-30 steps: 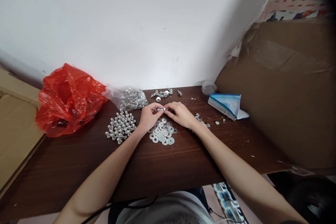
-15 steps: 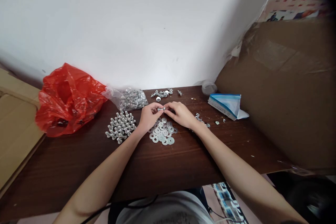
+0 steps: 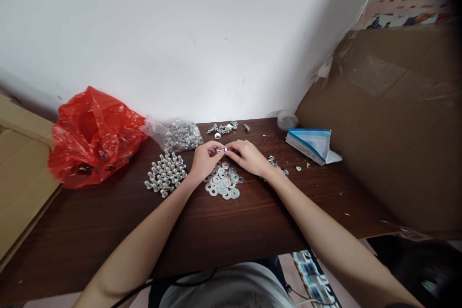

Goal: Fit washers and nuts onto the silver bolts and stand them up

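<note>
A small metal bolt [image 3: 221, 149] lies sideways between my two hands, above the washers. My left hand [image 3: 205, 159] pinches its left end between thumb and fingers. At its right end, where a nut-like piece shows, my right hand [image 3: 247, 155] grips with thumb and forefinger. Flat round washers [image 3: 225, 182] lie in a loose pile just below the hands. Left of them several pale bolts [image 3: 166, 173] stand close together. Nuts [image 3: 272, 160] lie partly hidden beside my right wrist. Behind the hands is a group of bolts with metal parts on them [image 3: 225, 128].
A clear bag of metal parts [image 3: 182, 135] and a red plastic bag [image 3: 94, 139] lie at the left. At the right are a blue and white packet [image 3: 312, 144], a clear round container [image 3: 287, 120] and a large cardboard box [image 3: 390, 130]. A white wall [image 3: 202, 38] rises behind the table.
</note>
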Demonstrator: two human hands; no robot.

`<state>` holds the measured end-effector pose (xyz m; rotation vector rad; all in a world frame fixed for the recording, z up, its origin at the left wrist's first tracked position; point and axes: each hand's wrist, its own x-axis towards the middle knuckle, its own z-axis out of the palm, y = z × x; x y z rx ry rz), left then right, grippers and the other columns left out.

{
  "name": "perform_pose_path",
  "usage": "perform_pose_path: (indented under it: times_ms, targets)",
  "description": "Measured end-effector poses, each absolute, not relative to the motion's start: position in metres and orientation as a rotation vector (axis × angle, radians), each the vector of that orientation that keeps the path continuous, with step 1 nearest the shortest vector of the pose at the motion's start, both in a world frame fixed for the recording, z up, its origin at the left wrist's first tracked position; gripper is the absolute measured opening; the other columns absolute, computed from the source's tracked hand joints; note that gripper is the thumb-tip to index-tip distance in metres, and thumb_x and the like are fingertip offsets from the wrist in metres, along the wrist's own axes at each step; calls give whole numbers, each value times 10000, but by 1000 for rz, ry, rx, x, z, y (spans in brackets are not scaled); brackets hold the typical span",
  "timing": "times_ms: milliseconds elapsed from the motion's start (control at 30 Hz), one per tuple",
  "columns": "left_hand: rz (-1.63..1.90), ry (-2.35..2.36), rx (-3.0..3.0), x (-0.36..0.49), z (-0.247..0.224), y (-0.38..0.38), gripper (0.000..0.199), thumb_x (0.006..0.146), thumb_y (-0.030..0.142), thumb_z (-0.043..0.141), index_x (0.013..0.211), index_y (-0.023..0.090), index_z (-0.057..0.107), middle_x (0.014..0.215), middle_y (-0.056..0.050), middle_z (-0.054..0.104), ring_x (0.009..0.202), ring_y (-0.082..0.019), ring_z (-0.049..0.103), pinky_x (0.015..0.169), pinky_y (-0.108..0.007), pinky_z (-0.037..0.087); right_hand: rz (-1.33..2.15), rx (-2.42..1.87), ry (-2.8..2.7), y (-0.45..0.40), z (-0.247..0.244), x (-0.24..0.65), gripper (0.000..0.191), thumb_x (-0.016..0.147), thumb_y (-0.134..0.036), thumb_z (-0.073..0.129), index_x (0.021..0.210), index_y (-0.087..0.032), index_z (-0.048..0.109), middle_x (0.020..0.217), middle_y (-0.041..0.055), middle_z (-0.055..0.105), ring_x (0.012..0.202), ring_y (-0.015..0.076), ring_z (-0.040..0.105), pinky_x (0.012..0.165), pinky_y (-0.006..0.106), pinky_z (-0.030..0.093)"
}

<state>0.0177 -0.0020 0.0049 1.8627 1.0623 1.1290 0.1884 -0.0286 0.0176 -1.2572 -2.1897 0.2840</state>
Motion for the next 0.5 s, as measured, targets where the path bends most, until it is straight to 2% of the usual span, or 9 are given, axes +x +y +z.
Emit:
perform_pose_path:
  times_ms: [267,500]
  targets:
    - [1135,1058,1873,17,3,-2,112,721,208,635,816,167,680,754,-26,686,612,-120,556,598,-259,438,310,-1250,-2156,-30,17,189,217,850,-204,552,1065,-188,573,830,26,671,783,176,592,750,314,416]
    - [1139,1051,1863,18,4,-2,109,717,232,641,798,167,676,733,-21,683,611,-120,557,588,-251,433,274,-1272,-2170,-28,16,189,129,887,-217,521,995,-188,585,872,47,670,799,182,586,759,318,414]
